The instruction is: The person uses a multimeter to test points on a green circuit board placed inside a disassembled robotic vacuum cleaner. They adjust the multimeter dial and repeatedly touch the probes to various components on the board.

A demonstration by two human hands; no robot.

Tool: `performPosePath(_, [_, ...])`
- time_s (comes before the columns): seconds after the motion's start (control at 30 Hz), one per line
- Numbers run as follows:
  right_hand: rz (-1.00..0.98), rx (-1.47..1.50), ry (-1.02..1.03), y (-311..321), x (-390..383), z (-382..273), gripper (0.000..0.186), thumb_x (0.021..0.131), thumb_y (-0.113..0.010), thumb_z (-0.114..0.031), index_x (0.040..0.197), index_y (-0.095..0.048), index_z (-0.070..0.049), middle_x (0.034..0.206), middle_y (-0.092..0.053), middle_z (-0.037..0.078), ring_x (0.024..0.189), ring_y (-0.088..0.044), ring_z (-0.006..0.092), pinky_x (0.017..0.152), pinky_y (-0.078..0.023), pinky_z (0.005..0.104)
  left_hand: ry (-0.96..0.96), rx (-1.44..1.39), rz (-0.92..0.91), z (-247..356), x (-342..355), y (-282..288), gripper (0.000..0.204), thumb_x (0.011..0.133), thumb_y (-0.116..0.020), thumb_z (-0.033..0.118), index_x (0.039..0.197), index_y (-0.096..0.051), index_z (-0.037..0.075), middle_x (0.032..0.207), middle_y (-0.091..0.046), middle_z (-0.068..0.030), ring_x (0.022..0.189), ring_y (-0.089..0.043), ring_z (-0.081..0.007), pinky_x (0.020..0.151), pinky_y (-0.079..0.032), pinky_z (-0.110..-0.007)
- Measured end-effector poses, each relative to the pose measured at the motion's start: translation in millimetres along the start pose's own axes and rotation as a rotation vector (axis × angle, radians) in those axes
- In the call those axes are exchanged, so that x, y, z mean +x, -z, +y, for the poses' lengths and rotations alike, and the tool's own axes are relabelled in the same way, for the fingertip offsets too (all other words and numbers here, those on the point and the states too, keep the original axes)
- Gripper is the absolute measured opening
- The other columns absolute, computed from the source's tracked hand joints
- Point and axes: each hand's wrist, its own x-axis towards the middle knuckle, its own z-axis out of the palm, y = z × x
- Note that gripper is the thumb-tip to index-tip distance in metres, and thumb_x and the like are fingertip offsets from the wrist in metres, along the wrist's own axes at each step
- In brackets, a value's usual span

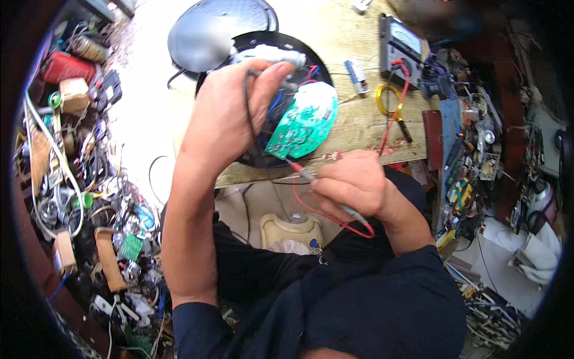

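A green circuit board (306, 122) lies tilted over the near right part of a round black housing (320, 57), with blue and red wires beside it. My right hand (351, 184) is closed round a red and grey test probe (304, 172); its tip meets the board's near edge, though contact is too fine to tell. My left hand (230, 110) is over the housing, fingers pinched, with a black lead (249, 110) hanging from it. What sits in those fingers is mostly hidden, probably the black probe. Just beyond them is a whitish cylindrical part (272, 54).
An analog multimeter (402, 45) with a red lead stands at the table's far right. Nearer are a blue and white box (356, 76) and a yellow ring with a black handle (388, 100). Behind the housing lies a round dark cover (251, 17). Piled parts crowd both sides.
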Motion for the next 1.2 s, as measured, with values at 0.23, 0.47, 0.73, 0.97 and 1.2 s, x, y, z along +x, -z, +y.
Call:
performPosePath(0.23, [0.025,0.009,-0.008,-2.6,4.0,-2.7,0.033,0.072,-0.087,-0.006,0.101,-0.07,-0.004,0.086,-0.073,0.009,0.059,-0.068,0.0188,0.049,-0.051,0.0316,-0.028,0.046,0.003,-4.7,0.2,-0.8,0.037,0.107,-0.065,0.033,0.098,-0.074,-0.002,0.078,-0.067,-0.0248,0.073,-0.067,-0.0437,0.065,-0.052,-0.045])
performPosePath(0.47, [0.027,0.015,-0.001,-1.3,2.6,-0.8,0.032,0.073,-0.086,-0.006,0.101,-0.069,-0.003,0.086,-0.073,0.01,0.059,-0.067,0.0188,0.048,-0.051,0.0318,-0.047,0.052,0.003,-5.7,1.3,-2.3,0.04,0.107,-0.063,0.035,0.096,-0.074,-0.002,0.077,-0.067,-0.0247,0.074,-0.067,-0.0439,0.065,-0.052,-0.046])
performPosePath(0.73, [-0.001,0.004,-0.012,-1.2,2.8,0.1,0.033,0.073,-0.085,-0.006,0.102,-0.069,-0.002,0.086,-0.072,0.009,0.059,-0.067,0.02,0.048,-0.051,0.032,-0.056,0.067,0.003,-3.7,1.7,-1.9,0.04,0.108,-0.062,0.035,0.097,-0.074,-0.001,0.077,-0.067,-0.0243,0.075,-0.068,-0.0435,0.065,-0.052,-0.046])
performPosePath(0.97, [-0.008,0.027,-0.024,-0.4,4.1,-0.9,0.033,0.073,-0.085,-0.005,0.102,-0.069,-0.003,0.087,-0.073,0.01,0.062,-0.069,0.0206,0.049,-0.052,0.0326,-0.051,0.105,-0.006,0.0,1.4,0.2,0.041,0.108,-0.062,0.036,0.096,-0.074,-0.001,0.077,-0.067,-0.0243,0.074,-0.068,-0.0433,0.065,-0.052,-0.046])
performPosePath(1.2, [0.002,0.036,-0.031,-0.6,4.4,-0.9,0.033,0.073,-0.084,-0.004,0.102,-0.069,-0.003,0.087,-0.072,0.009,0.061,-0.068,0.0211,0.049,-0.052,0.0329,-0.041,0.085,-0.01,-1.8,1.4,-0.5,0.04,0.107,-0.063,0.035,0.095,-0.074,-0.001,0.076,-0.067,-0.0243,0.074,-0.068,-0.0433,0.065,-0.052,-0.046])
